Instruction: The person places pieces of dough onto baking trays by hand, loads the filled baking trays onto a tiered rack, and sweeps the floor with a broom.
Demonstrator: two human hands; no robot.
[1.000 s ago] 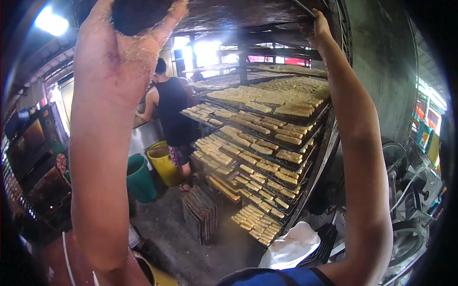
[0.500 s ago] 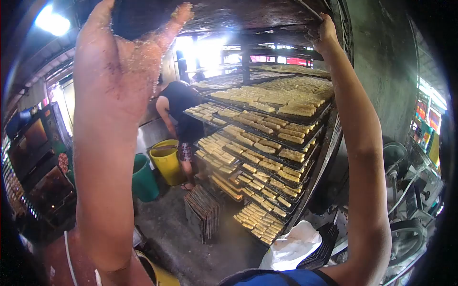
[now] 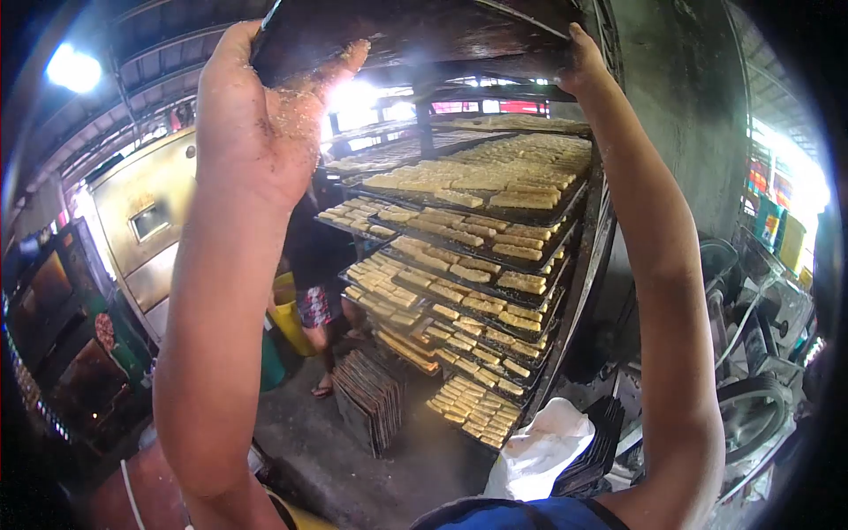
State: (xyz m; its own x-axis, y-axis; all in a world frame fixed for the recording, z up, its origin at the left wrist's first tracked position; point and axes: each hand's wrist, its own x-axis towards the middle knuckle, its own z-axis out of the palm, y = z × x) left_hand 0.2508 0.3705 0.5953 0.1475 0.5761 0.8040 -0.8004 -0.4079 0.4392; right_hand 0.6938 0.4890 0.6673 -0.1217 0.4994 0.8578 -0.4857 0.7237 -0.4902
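Overhead, a dark baking tray (image 3: 433, 37) shows its underside, so whatever lies on top is hidden. My left hand (image 3: 274, 106), speckled with pale crumbs, supports its left side with the palm beneath and one digit at the edge. At the tray's right edge, my right hand (image 3: 583, 64) grips it, its fingers partly hidden. Directly below is a tall rack whose dark trays (image 3: 565, 208) bear rows of pale, stick-shaped dough or bread pieces (image 3: 521, 196).
Behind the rack's left side stands another person (image 3: 318, 256), near a yellow bucket (image 3: 290, 318). A stack of dark trays (image 3: 369, 402) rests on the floor. A white sack (image 3: 543, 450) lies at lower right, with machinery (image 3: 751, 406) beyond. A metal oven-like cabinet (image 3: 146, 212) stands left.
My left hand has shifted right to the tray's edge, and the tray's left corner now shows. The other person has moved and is now partly hidden behind my arm and the rack.
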